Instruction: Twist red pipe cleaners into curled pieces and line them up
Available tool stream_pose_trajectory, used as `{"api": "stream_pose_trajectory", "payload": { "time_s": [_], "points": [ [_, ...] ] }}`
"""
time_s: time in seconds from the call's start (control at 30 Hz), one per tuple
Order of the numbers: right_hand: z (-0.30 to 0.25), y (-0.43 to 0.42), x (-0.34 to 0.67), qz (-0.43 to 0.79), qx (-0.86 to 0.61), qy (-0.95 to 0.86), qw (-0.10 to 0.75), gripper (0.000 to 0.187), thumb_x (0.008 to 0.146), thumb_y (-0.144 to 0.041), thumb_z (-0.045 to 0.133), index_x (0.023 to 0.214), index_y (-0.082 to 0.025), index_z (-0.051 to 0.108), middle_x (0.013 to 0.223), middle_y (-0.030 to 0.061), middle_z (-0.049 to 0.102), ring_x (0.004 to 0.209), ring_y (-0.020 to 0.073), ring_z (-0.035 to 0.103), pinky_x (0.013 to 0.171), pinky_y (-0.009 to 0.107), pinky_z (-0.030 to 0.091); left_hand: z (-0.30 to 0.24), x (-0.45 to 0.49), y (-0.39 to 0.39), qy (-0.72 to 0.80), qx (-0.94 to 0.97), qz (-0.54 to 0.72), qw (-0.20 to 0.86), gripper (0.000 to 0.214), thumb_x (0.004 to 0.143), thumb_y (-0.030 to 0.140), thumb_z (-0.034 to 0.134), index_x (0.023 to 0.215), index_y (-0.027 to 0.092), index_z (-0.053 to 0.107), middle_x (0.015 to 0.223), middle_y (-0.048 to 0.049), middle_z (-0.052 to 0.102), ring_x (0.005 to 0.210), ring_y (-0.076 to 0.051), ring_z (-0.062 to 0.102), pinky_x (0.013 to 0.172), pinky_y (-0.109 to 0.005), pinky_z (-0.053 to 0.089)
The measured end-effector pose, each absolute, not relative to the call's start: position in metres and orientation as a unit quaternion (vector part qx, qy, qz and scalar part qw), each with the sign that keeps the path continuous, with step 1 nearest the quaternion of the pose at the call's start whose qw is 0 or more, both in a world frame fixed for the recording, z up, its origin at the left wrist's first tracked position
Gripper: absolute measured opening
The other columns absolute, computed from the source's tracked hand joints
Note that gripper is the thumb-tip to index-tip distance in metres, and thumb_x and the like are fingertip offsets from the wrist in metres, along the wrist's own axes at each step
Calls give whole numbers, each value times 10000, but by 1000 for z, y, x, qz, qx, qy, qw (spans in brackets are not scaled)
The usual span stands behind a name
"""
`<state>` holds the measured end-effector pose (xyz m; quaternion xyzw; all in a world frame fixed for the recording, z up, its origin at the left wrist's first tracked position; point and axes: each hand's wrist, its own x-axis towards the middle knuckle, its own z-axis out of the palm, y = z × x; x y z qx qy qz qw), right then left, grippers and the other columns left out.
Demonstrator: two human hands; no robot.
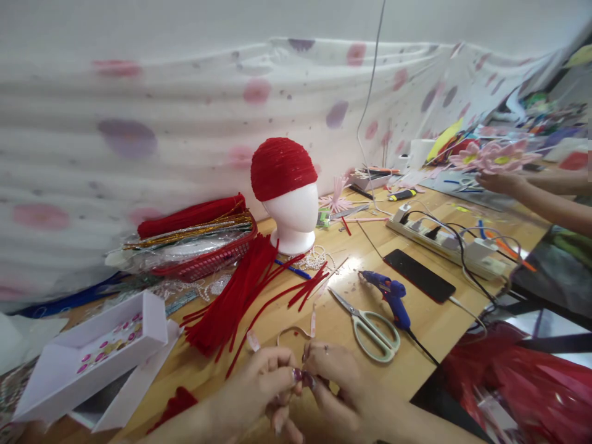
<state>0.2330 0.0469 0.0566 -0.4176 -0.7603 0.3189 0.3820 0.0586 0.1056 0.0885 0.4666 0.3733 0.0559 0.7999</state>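
My left hand and my right hand meet at the table's near edge, fingertips pinched together. Whatever lies between them is too small or hidden to make out. Just beyond my fingers is a thin curled strip on the wood. A bundle of red pipe cleaners spreads out ahead of my left hand, with a few loose red pieces beside it. Scissors with pale green handles lie to the right of my right hand. Behind everything stands a white mannequin head wearing a red wrapped cap.
Right of the scissors are a blue glue gun, a phone and a power strip with cables. Left are a white box with gems and a red basket. A co-worker's hand holds pink flowers.
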Motion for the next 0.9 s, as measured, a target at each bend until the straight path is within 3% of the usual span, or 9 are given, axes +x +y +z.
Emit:
{"api": "stream_pose_trajectory", "payload": {
  "time_s": [0.17, 0.27, 0.37, 0.43, 0.5, 0.6, 0.7, 0.8, 0.9],
  "points": [
    [63, 54, 243, 110, -297, -907, 277, 262, 894, -127, 415, 826, -240, 642, 617, 30, 521, 632, 200, 402, 787, 378, 444, 100, 59, 110, 407, 256, -73, 874, 239, 741, 254, 573, 586, 188, 403, 435, 146, 183, 378, -20, 95, 490, -182, 413],
    [66, 56, 243, 167, -331, -885, 282, 251, 898, -140, 429, 794, -232, 638, 625, 27, 537, 632, 188, 406, 758, 367, 432, 95, 57, 109, 406, 362, -15, 839, 211, 797, 304, 537, 648, 196, 433, 437, 135, 240, 359, -37, 179, 505, -223, 430],
    [58, 55, 234, 425, -427, -709, 368, 255, 925, -275, 432, 723, -207, 571, 641, 9, 537, 619, 155, 459, 644, 304, 404, 86, 50, 105, 388, 643, 83, 655, 229, 889, 365, 463, 723, 207, 461, 533, 75, 438, 439, -87, 405, 525, -240, 395],
    [47, 54, 224, 626, -417, -522, 402, 334, 922, -414, 430, 688, -198, 530, 568, -27, 504, 519, 117, 452, 565, 264, 377, 80, 45, 103, 314, 818, 113, 468, 221, 935, 297, 385, 759, 207, 484, 644, 21, 551, 566, -125, 508, 565, -256, 376],
    [35, 54, 215, 745, -377, -370, 408, 365, 842, -505, 516, 655, -191, 512, 494, -55, 472, 411, 80, 385, 491, 238, 332, 74, 40, 102, 217, 924, 140, 281, 215, 929, 186, 339, 779, 206, 492, 695, -14, 599, 622, -155, 539, 578, -280, 362],
    [21, 52, 206, 782, -396, -282, 392, 344, 742, -451, 634, 581, -174, 506, 464, -54, 467, 369, 50, 348, 425, 223, 245, 65, 38, 99, 135, 976, 156, 65, 236, 904, 77, 320, 792, 198, 488, 695, -31, 608, 588, -179, 532, 537, -306, 334],
    [16, 49, 204, 784, -429, -247, 375, 319, 736, -364, 623, 531, -186, 456, 448, -69, 419, 368, 41, 317, 419, 221, 228, 60, 40, 97, 111, 981, 153, -48, 265, 905, 44, 297, 799, 190, 492, 677, -30, 598, 568, -187, 531, 535, -322, 344],
    [12, 48, 203, 779, -448, -241, 368, 322, 720, -379, 643, 538, -192, 454, 429, -70, 420, 384, 55, 354, 440, 218, 267, 59, 40, 95, 104, 980, 142, -91, 252, 892, 43, 312, 795, 187, 494, 663, -27, 594, 563, -199, 538, 546, -333, 365],
    [8, 50, 200, 756, -463, -256, 385, 393, 693, -475, 701, 564, -190, 463, 433, -81, 412, 412, 60, 376, 476, 217, 296, 58, 37, 94, 128, 981, 136, -46, 210, 871, 45, 358, 808, 194, 491, 690, -25, 624, 571, -199, 557, 530, -319, 353]
  ]
}}
